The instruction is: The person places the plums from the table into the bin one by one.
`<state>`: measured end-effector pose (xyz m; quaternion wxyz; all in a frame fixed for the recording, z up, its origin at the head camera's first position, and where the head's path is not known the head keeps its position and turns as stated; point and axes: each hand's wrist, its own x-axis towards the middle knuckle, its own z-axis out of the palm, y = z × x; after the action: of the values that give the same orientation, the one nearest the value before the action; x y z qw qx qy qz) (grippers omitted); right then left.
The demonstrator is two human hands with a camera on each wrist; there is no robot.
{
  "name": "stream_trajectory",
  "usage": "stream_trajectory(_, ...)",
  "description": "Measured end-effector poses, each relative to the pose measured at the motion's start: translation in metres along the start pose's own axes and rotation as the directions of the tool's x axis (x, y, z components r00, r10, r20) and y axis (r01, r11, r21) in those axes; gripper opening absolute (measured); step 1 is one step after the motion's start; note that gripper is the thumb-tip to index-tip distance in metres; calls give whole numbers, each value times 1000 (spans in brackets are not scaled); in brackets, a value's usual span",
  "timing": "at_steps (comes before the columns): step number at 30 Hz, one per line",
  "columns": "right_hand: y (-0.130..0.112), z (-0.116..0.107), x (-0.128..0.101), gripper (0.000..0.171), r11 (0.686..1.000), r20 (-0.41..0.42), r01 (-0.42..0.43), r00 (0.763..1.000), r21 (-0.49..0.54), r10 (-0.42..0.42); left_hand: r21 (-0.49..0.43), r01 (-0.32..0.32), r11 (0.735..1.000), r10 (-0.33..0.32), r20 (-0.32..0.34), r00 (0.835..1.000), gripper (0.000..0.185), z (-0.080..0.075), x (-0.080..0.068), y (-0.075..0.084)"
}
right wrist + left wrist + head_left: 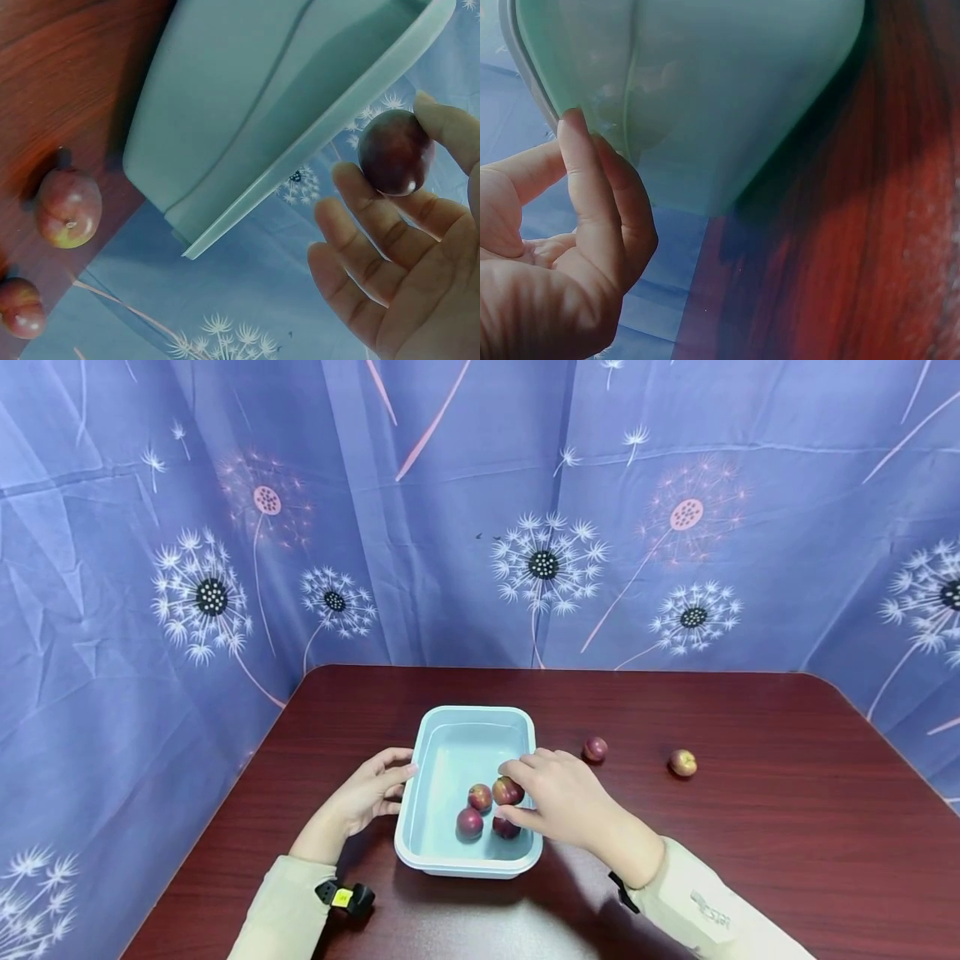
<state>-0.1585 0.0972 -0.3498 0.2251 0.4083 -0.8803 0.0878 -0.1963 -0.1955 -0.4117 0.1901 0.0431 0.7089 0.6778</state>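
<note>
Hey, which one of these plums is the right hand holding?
The plum pinched by the right hand over the light blue container; three other plums lie inside it, and two more plums rest on the table.

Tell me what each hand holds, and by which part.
Right hand: a plum, by opposite sides, between thumb and fingers. Left hand: the blue tub, by its left side's rim.
</note>
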Motion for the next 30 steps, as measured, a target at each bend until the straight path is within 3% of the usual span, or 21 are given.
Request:
stream_trajectory(18,-1,14,20,36,1000,7,15,1000,-14,-15,-16,3,1000,-3,-4,1000,52,1,-2,1)
stream_trajectory(30,-2,25,30,37,1000,91,13,996,-6,-13,-8,14,1000,-14,-8,1000,51,1,0,3)
